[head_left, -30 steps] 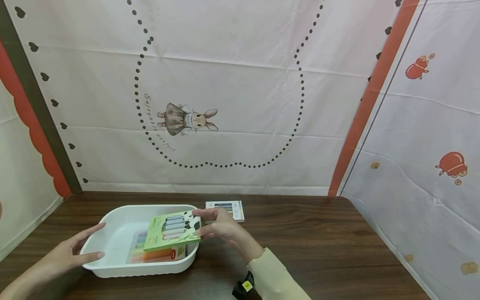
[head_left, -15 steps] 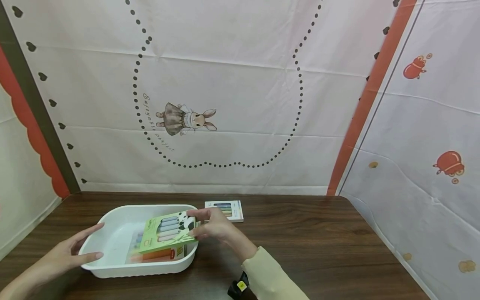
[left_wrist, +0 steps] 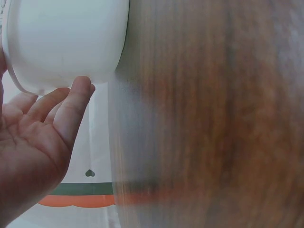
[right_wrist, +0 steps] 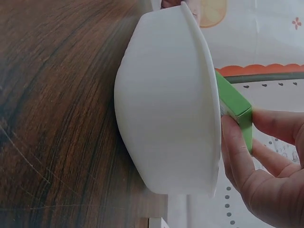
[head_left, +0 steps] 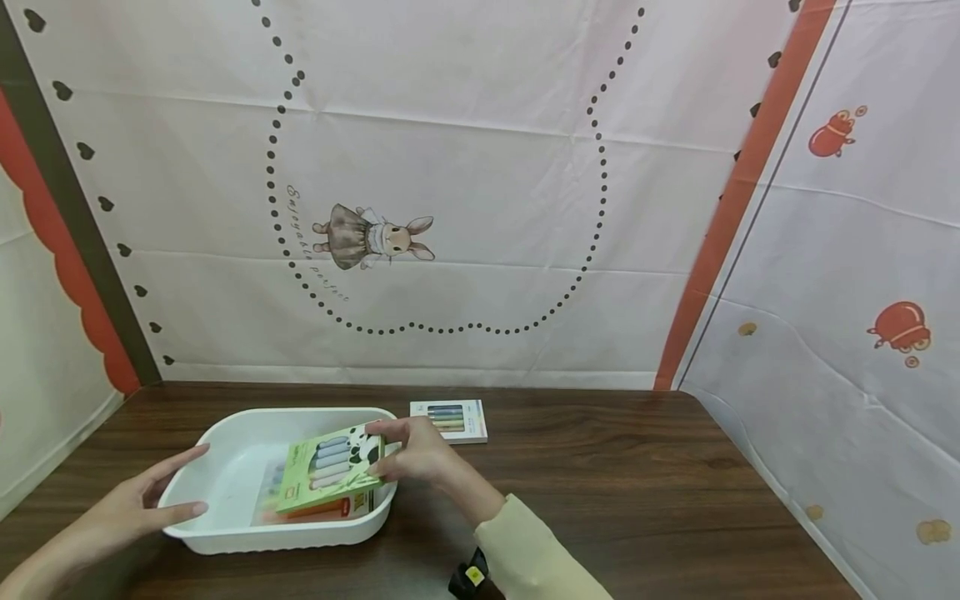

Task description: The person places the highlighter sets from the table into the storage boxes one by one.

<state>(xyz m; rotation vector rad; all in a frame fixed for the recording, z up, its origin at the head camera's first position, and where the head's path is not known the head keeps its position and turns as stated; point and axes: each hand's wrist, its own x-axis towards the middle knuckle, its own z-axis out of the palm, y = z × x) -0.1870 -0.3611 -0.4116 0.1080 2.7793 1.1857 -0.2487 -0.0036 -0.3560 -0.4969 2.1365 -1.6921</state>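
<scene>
My right hand pinches the right end of a green box of markers or crayons with a panda picture. The box tilts over the white plastic basin, its left end lower. Beneath it in the basin lies an orange pack, partly covered. In the right wrist view, the green box shows above the basin's rim between thumb and fingers. My left hand holds the basin's left end, thumb and a finger over the rim. The left wrist view has its other fingers against the basin's outer wall.
A white box of coloured sticks lies behind my right hand on the dark wooden table. A black object with a yellow tag is by the right sleeve. A printed cloth hangs at the back edge.
The green box, in my right hand, has moved a little left and down into the basin. My left hand stays on the basin's end.
</scene>
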